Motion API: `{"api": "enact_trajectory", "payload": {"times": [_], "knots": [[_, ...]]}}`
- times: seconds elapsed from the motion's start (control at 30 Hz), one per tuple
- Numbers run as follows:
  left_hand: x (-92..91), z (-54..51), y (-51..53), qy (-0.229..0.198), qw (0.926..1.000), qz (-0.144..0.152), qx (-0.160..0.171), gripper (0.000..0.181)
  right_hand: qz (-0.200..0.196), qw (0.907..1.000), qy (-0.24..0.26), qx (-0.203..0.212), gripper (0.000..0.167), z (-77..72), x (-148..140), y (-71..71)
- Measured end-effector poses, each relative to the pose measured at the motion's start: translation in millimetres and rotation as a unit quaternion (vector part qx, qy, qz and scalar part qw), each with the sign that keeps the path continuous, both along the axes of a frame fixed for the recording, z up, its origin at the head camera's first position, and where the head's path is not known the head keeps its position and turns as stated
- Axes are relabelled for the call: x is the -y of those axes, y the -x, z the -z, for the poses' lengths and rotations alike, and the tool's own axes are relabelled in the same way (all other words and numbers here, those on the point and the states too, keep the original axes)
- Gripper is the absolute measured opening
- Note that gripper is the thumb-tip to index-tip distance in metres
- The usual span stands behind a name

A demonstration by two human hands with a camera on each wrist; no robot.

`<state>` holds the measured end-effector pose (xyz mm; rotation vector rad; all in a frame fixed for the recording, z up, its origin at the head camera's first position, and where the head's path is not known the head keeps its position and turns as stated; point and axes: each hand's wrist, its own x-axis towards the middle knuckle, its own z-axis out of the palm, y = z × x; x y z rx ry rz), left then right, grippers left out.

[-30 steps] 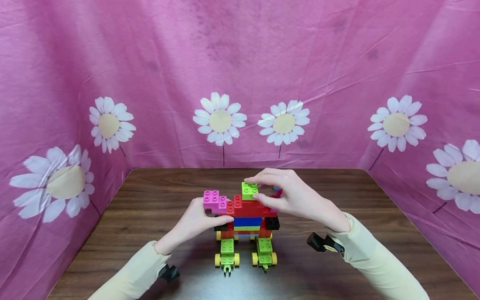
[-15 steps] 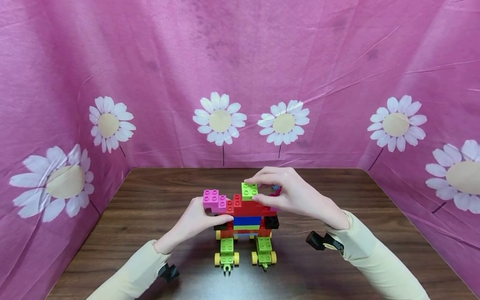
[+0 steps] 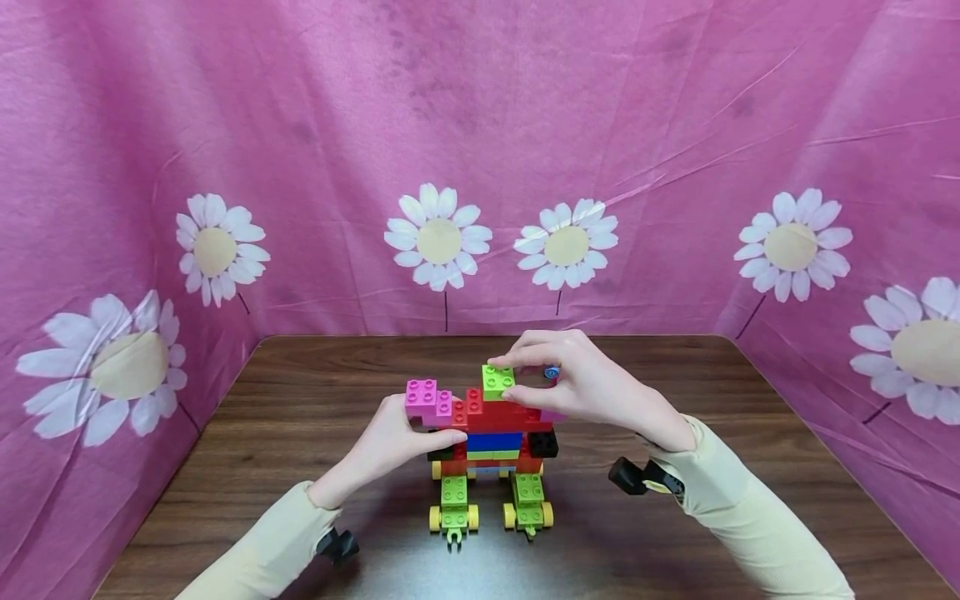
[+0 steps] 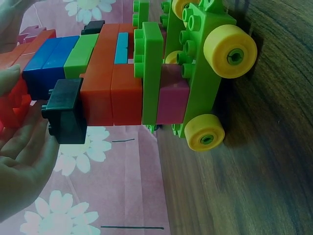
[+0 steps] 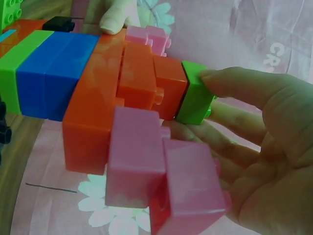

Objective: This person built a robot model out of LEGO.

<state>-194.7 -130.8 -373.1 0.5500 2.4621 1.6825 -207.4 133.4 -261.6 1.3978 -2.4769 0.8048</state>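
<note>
A figure of toy building bricks stands upright on wheeled lime feet [image 3: 454, 497]. Its trunk has blue bricks [image 3: 495, 442], red bricks [image 3: 495, 414] above and black bricks [image 4: 66, 110] at the sides. My left hand [image 3: 386, 442] grips the red upper part from the left, thumb in front, below the pink bricks [image 3: 423, 400]. At the top, my right hand [image 3: 581, 379] pinches a lime green brick [image 3: 498, 382] between thumb and fingers. That brick sits against a red one in the right wrist view. More pink bricks [image 5: 137, 156] form the other shoulder, mostly behind my right hand from above.
A small blue round piece [image 3: 552, 372] shows behind my right hand, partly hidden. The brown wooden table [image 3: 300, 383] extends around the figure. Pink cloth [image 3: 337, 125] with daisies hangs along the back and sides.
My right hand has tilted up very slightly, keeping its pinch on the lime brick. The left hand and the figure stay almost still.
</note>
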Motion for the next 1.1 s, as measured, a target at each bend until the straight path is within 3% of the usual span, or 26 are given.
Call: {"api": "enact_trajectory", "payload": {"times": [0.37,0.83,1.1], "knots": [[-0.2,0.1,-0.1,-0.005,1.0000,-0.002,-0.001,0.042,-0.019,0.9997,0.010,-0.010,0.034,-0.8,0.8,3.8],[0.6,1.6,1.5,-0.004,1.0000,0.004,-0.005,0.040,-0.005,0.9995,-0.020,0.026,0.029,-4.8,6.5,4.3],[1.5,0.3,0.5,-0.001,0.9999,0.008,-0.013,0.040,-0.001,0.9995,-0.031,-0.005,0.036,-8.4,0.2,2.0]]}}
